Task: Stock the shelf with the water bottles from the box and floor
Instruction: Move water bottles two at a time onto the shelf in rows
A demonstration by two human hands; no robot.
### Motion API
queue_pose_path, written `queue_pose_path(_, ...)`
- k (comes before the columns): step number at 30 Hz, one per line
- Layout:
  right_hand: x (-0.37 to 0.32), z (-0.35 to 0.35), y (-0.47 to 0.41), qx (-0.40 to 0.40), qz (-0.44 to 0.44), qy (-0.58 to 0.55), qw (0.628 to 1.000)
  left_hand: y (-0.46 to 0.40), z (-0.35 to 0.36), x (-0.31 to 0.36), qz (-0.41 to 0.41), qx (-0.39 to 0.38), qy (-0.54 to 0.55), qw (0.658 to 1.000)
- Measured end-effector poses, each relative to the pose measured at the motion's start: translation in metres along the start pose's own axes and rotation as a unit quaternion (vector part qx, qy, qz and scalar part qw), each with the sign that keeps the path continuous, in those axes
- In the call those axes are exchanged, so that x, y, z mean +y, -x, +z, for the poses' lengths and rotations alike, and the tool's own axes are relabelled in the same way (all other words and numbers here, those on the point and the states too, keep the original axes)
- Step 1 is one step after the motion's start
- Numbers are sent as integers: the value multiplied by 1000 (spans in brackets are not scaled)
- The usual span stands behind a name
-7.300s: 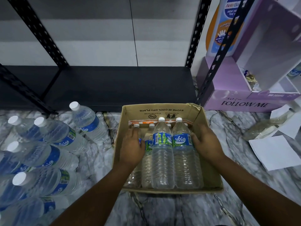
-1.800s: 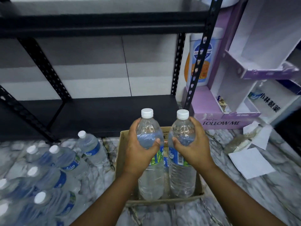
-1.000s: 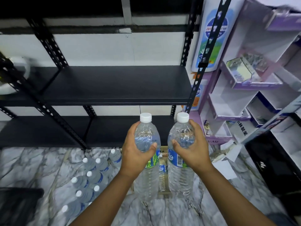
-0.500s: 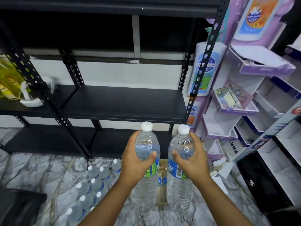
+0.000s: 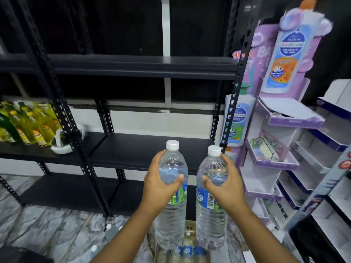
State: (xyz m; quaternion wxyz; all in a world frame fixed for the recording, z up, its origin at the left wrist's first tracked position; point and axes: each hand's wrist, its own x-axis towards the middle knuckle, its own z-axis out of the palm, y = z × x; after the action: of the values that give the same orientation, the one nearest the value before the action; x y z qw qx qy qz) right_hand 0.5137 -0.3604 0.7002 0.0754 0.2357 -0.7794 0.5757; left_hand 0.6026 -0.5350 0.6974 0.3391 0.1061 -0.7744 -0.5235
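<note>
1. Left hand [image 5: 161,186] is wrapped around the shoulder of the left water bottle [image 5: 171,202], thumb across the front. Bottle upright, long axis vertical, white cap up.
2. Right hand [image 5: 226,186] is clamped the same way on the right water bottle [image 5: 210,205], also upright with its cap on top, barcode on the blue label facing the camera.
3. Both bottles are held in the air side by side, close but apart, in front of the black metal shelf [image 5: 144,149]; their caps sit level with its middle board.
4. Cardboard box [image 5: 190,228] is on the floor directly below the two bottles, mostly hidden by them; blue-labelled bottles [image 5: 187,250] show in it, count unclear.
5. More bottles [image 5: 109,229] lie on the marble floor to the left of the box, only white caps visible, blurred.
6. Yellow oil bottles [image 5: 28,126] are on the shelf's middle board, far left.
7. Purple cardboard display stand [image 5: 275,160] stands just right of the shelf.
</note>
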Motion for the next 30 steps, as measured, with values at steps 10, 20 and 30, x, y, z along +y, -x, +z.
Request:
queue_pose_path(10,-68,-41,-50,37,-100,-21,994,-42,-5,72,86,35,16,996)
queue_pose_path(20,-124,-41,-118,66,-171,-31,983,-116,-28,115,156,55,32,986)
queue_pose_path(30,-183,29,-228,67,-222,-73,970,-243,-79,117,224,90,38,970)
